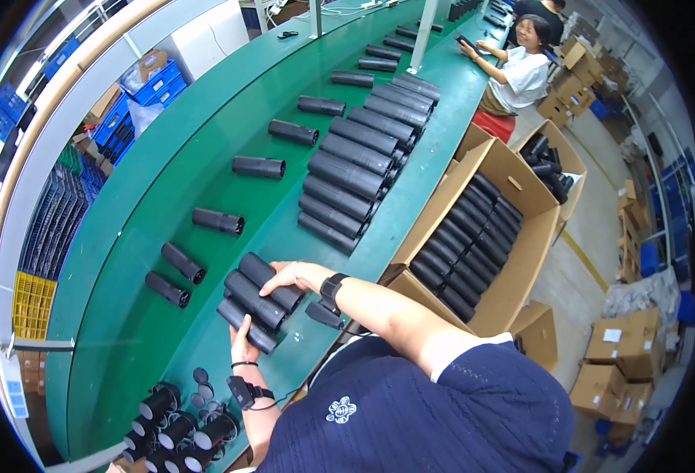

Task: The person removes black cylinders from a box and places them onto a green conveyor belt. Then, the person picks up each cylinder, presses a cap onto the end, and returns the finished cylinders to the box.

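Observation:
Three black cylindrical tubes (253,298) lie side by side on the near part of the green bench, with both my hands around them. My left hand (243,347) grips the bundle from its near side, by the closest tube. From the far side, my right hand (286,277) closes over the farthest tube, its thumb reaching toward the middle one. Past my right hand, a stacked row of similar black tubes (351,169) lies along the bench. Single tubes (218,221) are spaced out along the green belt.
Black cups with pale round ends (176,426) cluster at the lower left, near round black lids (201,377). An open cardboard box (533,225) of black tubes stands right of the bench. Farther along, a seated person (521,75) holds a dark item. A metal post (424,35) rises from the bench.

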Tool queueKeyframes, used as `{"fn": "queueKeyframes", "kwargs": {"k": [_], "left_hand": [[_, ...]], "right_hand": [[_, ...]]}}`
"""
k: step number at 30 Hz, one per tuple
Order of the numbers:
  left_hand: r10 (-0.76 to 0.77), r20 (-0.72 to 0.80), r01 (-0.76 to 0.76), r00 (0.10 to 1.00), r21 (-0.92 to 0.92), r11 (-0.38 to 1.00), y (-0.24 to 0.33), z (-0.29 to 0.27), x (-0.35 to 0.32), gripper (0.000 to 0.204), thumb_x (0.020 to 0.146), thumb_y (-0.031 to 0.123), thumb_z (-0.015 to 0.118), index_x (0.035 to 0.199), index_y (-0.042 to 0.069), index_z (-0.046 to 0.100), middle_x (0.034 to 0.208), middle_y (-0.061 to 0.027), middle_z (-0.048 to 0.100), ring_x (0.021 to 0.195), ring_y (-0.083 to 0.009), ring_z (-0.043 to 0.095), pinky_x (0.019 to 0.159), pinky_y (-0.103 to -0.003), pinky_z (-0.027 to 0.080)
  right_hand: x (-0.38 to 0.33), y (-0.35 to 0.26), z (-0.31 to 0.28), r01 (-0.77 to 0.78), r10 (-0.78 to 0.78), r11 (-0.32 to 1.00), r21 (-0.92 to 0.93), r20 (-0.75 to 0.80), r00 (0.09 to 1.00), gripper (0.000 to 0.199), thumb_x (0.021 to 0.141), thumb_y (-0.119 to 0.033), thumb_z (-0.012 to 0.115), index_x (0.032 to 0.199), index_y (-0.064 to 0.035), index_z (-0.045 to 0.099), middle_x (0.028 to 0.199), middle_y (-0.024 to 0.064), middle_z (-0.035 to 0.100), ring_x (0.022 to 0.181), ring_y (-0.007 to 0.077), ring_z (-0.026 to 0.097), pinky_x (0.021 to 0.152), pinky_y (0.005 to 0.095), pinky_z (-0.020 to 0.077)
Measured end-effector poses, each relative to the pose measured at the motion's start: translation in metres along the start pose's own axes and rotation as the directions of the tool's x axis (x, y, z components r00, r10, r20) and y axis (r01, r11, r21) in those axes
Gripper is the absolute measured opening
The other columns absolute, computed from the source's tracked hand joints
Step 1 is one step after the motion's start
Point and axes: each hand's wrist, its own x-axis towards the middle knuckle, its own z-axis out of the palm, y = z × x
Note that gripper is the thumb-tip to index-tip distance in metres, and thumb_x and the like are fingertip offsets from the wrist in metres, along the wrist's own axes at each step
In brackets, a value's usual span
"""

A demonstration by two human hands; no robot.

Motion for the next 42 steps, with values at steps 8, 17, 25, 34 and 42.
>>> {"fn": "queueKeyframes", "kwargs": {"k": [8,17,25,34,42], "left_hand": [[-0.006,-0.016,0.006,1.000,-0.037,0.999,-0.008,-0.006,-0.003,0.068,0.081,0.012,0.071,0.137,0.013,0.033,0.128,-0.0087,0.048,0.116,-0.0283,0.048,0.095,-0.048,0.042],[-0.065,-0.146,0.069,0.987,0.023,0.997,-0.003,0.013,-0.004,0.066,0.080,0.016,0.073,0.134,0.016,0.035,0.127,-0.0071,0.050,0.114,-0.0274,0.050,0.088,-0.053,0.045],[0.016,-0.388,0.090,0.921,0.252,0.964,0.003,0.022,-0.010,0.098,0.068,0.025,0.083,0.142,0.018,0.019,0.135,-0.0132,0.042,0.122,-0.0364,0.041,0.080,-0.063,0.041],[0.228,-0.481,0.007,0.847,0.438,0.899,-0.014,0.001,0.017,0.108,0.065,0.025,0.085,0.143,0.001,0.014,0.131,-0.0201,0.045,0.116,-0.0319,0.049,0.093,-0.045,0.045],[0.331,-0.469,0.039,0.819,0.621,0.783,-0.016,-0.007,0.026,0.116,0.058,0.031,0.088,0.142,-0.004,0.016,0.134,-0.0219,0.044,0.119,-0.0316,0.048,0.101,-0.039,0.038]], "right_hand": [[0.008,0.018,-0.024,-0.002,0.001,1.000,-0.010,-0.073,0.997,0.077,0.063,-0.018,0.081,0.128,-0.0019,0.042,0.111,0.0154,0.059,0.096,0.0263,0.061,0.078,0.0411,0.0534],[0.028,0.034,-0.051,0.085,-0.194,0.911,-0.403,-0.237,0.952,0.079,0.058,-0.022,0.080,0.126,-0.0016,0.045,0.112,0.0162,0.059,0.102,0.0287,0.059,0.084,0.0399,0.0503],[0.016,0.041,-0.034,0.019,-0.386,0.646,-0.763,-0.305,0.871,0.089,0.064,-0.029,0.075,0.139,-0.0134,0.031,0.121,0.0254,0.049,0.114,0.0418,0.048,0.097,0.0459,0.0418],[-0.003,0.043,-0.032,-0.025,-0.379,0.591,-0.806,-0.305,0.874,0.093,0.072,-0.040,0.071,0.145,-0.0166,0.019,0.126,0.0248,0.045,0.117,0.0418,0.044,0.098,0.0467,0.0402],[-0.020,0.045,-0.032,-0.048,-0.308,0.582,-0.812,-0.275,0.911,0.097,0.072,-0.041,0.073,0.147,-0.0186,0.015,0.133,0.0220,0.043,0.123,0.0397,0.041,0.099,0.0484,0.0385]]}}
